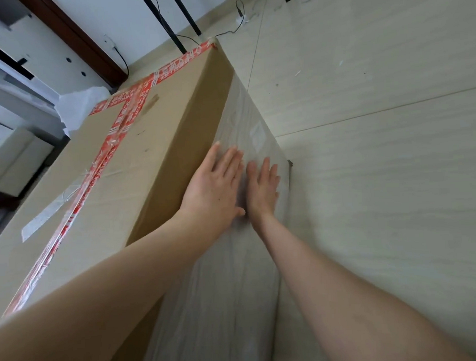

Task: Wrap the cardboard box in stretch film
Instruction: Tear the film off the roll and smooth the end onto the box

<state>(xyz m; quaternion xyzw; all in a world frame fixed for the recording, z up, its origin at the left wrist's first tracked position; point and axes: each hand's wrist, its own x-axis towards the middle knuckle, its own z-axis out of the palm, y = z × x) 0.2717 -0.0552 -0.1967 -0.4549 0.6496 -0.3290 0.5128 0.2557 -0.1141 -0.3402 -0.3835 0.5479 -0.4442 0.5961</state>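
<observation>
Hands flat: left hand (pixel 216 185), right hand (pixel 262 187), fingers straight, pressing stretch film (pixel 236 277) against cardboard box (pixel 99 182) side.

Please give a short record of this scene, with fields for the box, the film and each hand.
box: cardboard box on the floor, red tape across its top
film: stretch film covers most of the near side face; upper strip bare
left hand: flat, fingers straight, at the film's upper edge
right hand: flat on the film, beside the left
</observation>
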